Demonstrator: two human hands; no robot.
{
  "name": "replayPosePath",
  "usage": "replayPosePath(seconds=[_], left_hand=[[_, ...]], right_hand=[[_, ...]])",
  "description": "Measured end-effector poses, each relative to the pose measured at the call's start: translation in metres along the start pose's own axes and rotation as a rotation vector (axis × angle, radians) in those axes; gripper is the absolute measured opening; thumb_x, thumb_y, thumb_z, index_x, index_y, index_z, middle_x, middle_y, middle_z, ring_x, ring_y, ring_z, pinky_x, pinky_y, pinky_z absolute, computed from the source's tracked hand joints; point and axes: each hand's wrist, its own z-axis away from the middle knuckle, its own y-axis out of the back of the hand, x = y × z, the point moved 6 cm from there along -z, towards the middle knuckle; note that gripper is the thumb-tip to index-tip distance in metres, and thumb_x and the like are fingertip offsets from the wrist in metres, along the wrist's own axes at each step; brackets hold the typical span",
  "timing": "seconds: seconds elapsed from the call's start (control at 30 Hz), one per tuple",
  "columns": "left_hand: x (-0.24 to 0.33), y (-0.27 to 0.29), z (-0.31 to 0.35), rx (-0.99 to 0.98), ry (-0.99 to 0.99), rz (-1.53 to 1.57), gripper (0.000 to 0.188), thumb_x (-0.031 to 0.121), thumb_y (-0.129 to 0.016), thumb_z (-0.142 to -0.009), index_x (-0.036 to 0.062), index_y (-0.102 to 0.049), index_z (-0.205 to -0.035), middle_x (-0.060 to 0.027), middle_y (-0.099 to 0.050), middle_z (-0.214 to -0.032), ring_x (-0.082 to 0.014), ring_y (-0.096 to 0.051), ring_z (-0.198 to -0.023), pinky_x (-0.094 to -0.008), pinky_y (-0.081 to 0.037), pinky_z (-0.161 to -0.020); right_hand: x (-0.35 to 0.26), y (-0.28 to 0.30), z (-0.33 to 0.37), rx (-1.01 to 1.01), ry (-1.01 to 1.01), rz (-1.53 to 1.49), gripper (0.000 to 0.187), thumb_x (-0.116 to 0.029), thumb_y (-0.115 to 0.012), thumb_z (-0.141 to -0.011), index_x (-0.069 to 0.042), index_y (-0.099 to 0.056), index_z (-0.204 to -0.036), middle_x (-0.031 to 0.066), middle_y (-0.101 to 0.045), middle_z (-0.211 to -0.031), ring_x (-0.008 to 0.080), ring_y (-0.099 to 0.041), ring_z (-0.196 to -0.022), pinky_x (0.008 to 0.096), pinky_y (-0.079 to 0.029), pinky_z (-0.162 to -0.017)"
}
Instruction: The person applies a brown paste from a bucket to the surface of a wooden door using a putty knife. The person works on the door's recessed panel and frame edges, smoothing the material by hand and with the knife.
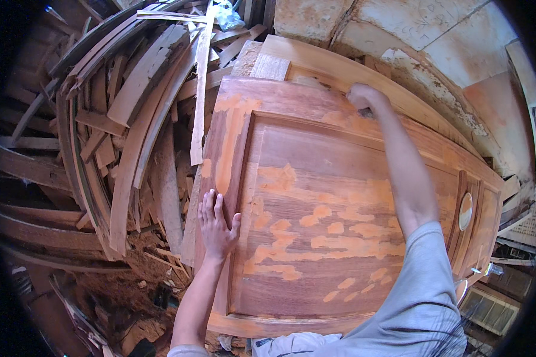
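A brown wooden panelled door (327,146) lies flat in front of me, patched with orange filler in streaks and blotches. My left hand (217,226) rests on its left frame piece, palm down with the fingers stretched out. Across the door, my right arm reaches to the far frame piece, where my right hand (366,98) is closed with the fingers curled down. A small dark bit shows beneath that hand, pressed near the door's far edge; what it is, I cannot make out.
Beyond the door lies a paler wooden panel (315,59), against a stained wall (411,35). Heaped offcuts and long boards (143,107) fill the left side, with sawdust (143,268) below. A pale round piece (466,211) sits towards the door's right end, near a small clear container (493,269).
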Motion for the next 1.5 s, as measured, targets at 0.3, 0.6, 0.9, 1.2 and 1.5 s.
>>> replayPosePath(seconds=[0.3,0.6,0.9,1.2,1.5], left_hand=[[0.006,-0.002,-0.004,0.011,-0.017,0.026,0.066,0.039,-0.058,-0.092,0.0010,-0.038,-0.143,-0.0203,-0.035,-0.151,-0.0356,-0.029,-0.144,-0.0505,-0.019,-0.119],[0.003,-0.002,-0.002,-0.011,-0.008,0.016,0.066,0.040,-0.057,-0.093,0.0008,-0.039,-0.143,-0.0207,-0.035,-0.151,-0.0355,-0.029,-0.144,-0.0506,-0.019,-0.119],[0.003,0.001,-0.003,-0.004,-0.002,0.006,0.066,0.041,-0.057,-0.093,0.0007,-0.039,-0.143,-0.0204,-0.035,-0.151,-0.0350,-0.028,-0.144,-0.0501,-0.019,-0.119],[0.001,-0.001,-0.002,-0.013,0.006,-0.008,0.066,0.039,-0.058,-0.093,0.0009,-0.039,-0.143,-0.0199,-0.035,-0.152,-0.0353,-0.028,-0.145,-0.0498,-0.018,-0.119],[0.003,-0.001,-0.003,-0.012,0.004,0.014,0.066,0.039,-0.058,-0.092,0.0010,-0.039,-0.143,-0.0212,-0.034,-0.152,-0.0367,-0.029,-0.144,-0.0504,-0.019,-0.119]], right_hand=[[0.031,0.051,-0.013,-0.050,0.003,0.107,0.024,-0.024,-0.055,-0.092,-0.003,-0.067,-0.094,0.0088,-0.064,-0.074,0.0221,-0.063,-0.066,0.0409,-0.051,-0.060],[0.002,0.073,0.011,-0.317,-0.213,0.150,0.036,-0.047,-0.071,-0.084,-0.012,-0.067,-0.077,0.0048,-0.067,-0.077,0.0183,-0.062,-0.069,0.0396,-0.052,-0.069],[-0.002,0.072,0.022,-0.335,-0.128,0.128,0.024,-0.029,-0.058,-0.094,-0.006,-0.064,-0.088,0.0068,-0.058,-0.067,0.0175,-0.058,-0.061,0.0347,-0.053,-0.060],[0.027,-0.014,0.060,0.638,0.188,-0.204,0.030,-0.026,-0.050,-0.097,-0.001,-0.065,-0.104,0.0261,-0.068,-0.087,0.0411,-0.068,-0.082,0.0526,-0.052,-0.072],[-0.004,-0.075,0.067,0.761,-0.041,-0.353,0.029,-0.025,-0.047,-0.099,-0.005,-0.062,-0.113,0.0312,-0.064,-0.091,0.0488,-0.065,-0.083,0.0570,-0.053,-0.073]])
